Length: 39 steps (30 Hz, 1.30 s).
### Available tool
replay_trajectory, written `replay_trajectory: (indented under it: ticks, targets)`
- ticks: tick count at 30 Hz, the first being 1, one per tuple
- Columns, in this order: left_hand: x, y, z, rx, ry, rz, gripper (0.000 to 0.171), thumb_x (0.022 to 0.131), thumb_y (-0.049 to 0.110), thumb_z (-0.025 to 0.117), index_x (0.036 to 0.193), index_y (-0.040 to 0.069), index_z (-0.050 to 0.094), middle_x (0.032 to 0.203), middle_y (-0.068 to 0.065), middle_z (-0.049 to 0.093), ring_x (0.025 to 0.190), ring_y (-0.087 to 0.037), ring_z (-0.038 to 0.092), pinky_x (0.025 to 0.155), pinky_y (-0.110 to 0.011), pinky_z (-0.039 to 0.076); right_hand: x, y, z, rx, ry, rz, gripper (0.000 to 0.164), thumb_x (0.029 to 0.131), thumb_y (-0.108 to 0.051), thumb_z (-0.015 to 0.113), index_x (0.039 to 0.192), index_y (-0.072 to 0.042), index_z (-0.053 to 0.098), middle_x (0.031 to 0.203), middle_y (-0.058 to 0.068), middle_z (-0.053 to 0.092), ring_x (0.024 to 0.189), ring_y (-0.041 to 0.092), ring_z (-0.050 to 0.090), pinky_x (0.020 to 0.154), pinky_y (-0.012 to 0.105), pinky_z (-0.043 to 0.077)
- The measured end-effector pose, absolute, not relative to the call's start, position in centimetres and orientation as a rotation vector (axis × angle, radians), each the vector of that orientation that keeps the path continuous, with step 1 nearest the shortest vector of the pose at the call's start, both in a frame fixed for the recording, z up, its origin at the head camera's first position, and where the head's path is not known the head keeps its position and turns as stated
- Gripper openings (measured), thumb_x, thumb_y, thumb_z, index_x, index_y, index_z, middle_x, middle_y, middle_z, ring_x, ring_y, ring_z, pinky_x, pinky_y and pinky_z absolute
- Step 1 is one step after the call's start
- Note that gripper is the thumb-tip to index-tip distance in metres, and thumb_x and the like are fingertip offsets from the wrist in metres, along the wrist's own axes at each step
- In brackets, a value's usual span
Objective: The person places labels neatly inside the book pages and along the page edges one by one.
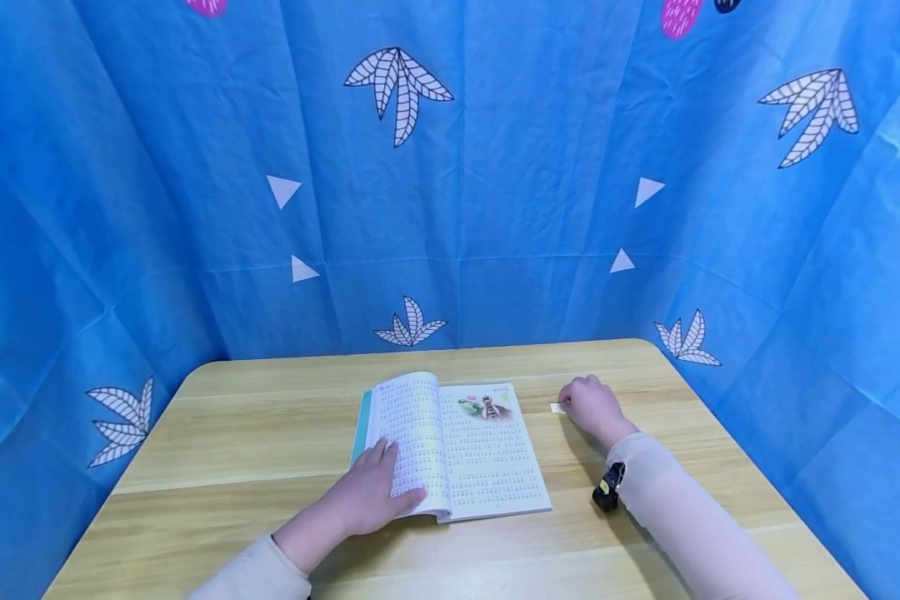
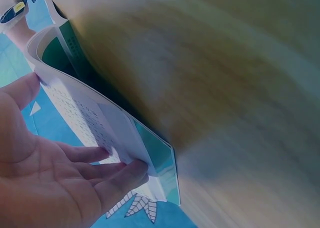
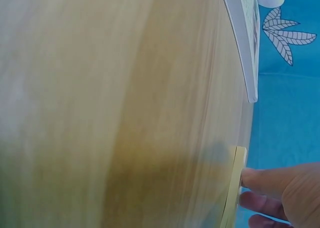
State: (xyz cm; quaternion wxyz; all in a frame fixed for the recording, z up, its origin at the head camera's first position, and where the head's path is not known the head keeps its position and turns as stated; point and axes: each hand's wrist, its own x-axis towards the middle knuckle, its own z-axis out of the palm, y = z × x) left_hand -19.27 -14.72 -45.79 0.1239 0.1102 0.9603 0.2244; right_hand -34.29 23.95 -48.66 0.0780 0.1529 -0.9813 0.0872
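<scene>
An open book point(image 1: 487, 467) with printed pages and a small bee picture lies on the table. My left hand point(image 1: 371, 492) rests on its curved left page point(image 1: 412, 417), fingers spread and thumb near the lower edge. In the left wrist view, the fingertips of the left hand point(image 2: 65, 173) touch the page near its outer side, and a green cover shows beneath. Right of the book, my right hand point(image 1: 592, 408) pinches at a small pale-yellow pad, seemingly sticky notes point(image 3: 234, 188), lying flat. Whether a sheet is lifted cannot be seen; the hand covers most of the pad in the head view.
The light wooden table point(image 1: 255, 425) has rounded far corners. A blue patterned curtain point(image 1: 525, 208) hangs behind and along both sides. A black wrist device point(image 1: 607, 490) sits on the right sleeve.
</scene>
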Motion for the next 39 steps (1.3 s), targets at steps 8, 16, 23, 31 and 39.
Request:
replay_trajectory:
  ticks: [8, 16, 23, 31, 39]
  targets:
    - [-19.2, -14.8, -45.8, 0.341, 2.804, 0.658, 0.098, 0.093, 0.062, 0.058, 0.15, -0.012, 0.031, 0.158, -0.033, 0.024, 0.147, -0.048, 0.021, 0.118, -0.059, 0.023, -34.1, 23.6, -48.2, 0.449, -2.917, 0.249, 0.008, 0.087, -0.007, 0.074, 0.093, -0.009, 0.079, 0.093, 0.009, 0.072, 0.087, 0.031, 0.059, 0.081, 0.055, 0.051]
    - [-19.1, -14.9, -45.7, 0.349, 2.808, 0.656, 0.097, 0.093, 0.06, 0.06, 0.149, -0.013, 0.032, 0.157, -0.035, 0.024, 0.146, -0.049, 0.02, 0.118, -0.059, 0.022, -34.0, 23.2, -48.1, 0.423, -2.937, 0.206, 0.007, 0.087, -0.008, 0.073, 0.089, -0.012, 0.079, 0.092, 0.007, 0.072, 0.085, 0.027, 0.056, 0.075, 0.047, 0.045]
    - [-19.3, -14.8, -45.7, 0.344, 2.797, 0.65, 0.097, 0.093, 0.061, 0.06, 0.15, -0.012, 0.031, 0.158, -0.034, 0.022, 0.147, -0.048, 0.019, 0.118, -0.058, 0.021, -34.1, 23.0, -47.9, 0.401, -2.933, 0.167, 0.009, 0.085, -0.006, 0.073, 0.081, -0.014, 0.077, 0.087, 0.003, 0.071, 0.08, 0.024, 0.051, 0.071, 0.042, 0.038]
    - [-19.2, -14.7, -45.3, 0.353, 2.785, 0.675, 0.096, 0.093, 0.059, 0.061, 0.15, -0.013, 0.031, 0.157, -0.035, 0.022, 0.147, -0.048, 0.019, 0.118, -0.059, 0.021, -34.2, 22.8, -47.7, 0.374, -2.94, 0.197, 0.012, 0.082, -0.002, 0.071, 0.08, -0.013, 0.074, 0.088, 0.003, 0.072, 0.081, 0.026, 0.051, 0.074, 0.044, 0.038]
    - [-19.1, -14.6, -45.3, 0.346, 2.786, 0.676, 0.096, 0.093, 0.058, 0.061, 0.15, -0.013, 0.03, 0.158, -0.034, 0.022, 0.147, -0.048, 0.018, 0.119, -0.058, 0.021, -34.9, 23.4, -47.6, 0.268, -3.128, 0.473, 0.016, 0.094, -0.008, 0.064, 0.079, -0.007, 0.069, 0.083, 0.007, 0.067, 0.083, 0.029, 0.054, 0.089, 0.051, 0.042]
